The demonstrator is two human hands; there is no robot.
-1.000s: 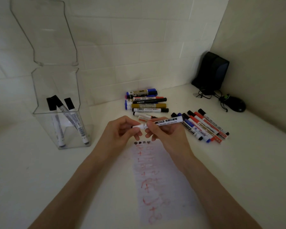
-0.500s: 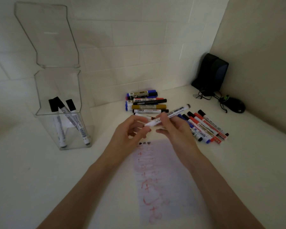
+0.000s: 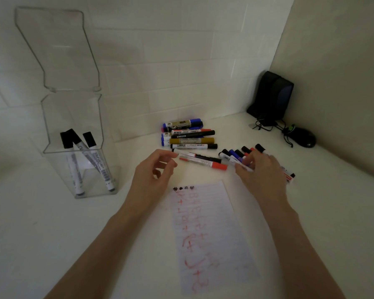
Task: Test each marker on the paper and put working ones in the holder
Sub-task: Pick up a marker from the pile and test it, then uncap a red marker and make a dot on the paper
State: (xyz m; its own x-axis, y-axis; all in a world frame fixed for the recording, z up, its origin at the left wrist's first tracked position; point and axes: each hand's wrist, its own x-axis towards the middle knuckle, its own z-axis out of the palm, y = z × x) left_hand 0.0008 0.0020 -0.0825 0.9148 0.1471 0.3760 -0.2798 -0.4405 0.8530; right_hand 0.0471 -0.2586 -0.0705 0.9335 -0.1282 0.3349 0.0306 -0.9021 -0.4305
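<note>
- Back wall (image 3: pixel 181 50): white rectangular tiles, pale grout lines, dull sheen.
- Side wall (image 3: pixel 337 61) on the right: plain, smooth, beige-grey; meets the tiles in a corner.
- Counter (image 3: pixel 30 234): flat white surface running into that corner.
- Corner: black box (image 3: pixel 270 96) upright against both walls, tangled black cable (image 3: pixel 266 124) at its foot.
- Black mouse (image 3: pixel 303 138) just beside it.
- Light: dim, soft, shadows weak.

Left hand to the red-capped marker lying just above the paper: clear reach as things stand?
Probably yes. The left hand is empty and loosely curled right beside the red-capped marker, which lies flat with nothing on top. The right hand, gripping a white marker, is away at the right-side pile.
</note>
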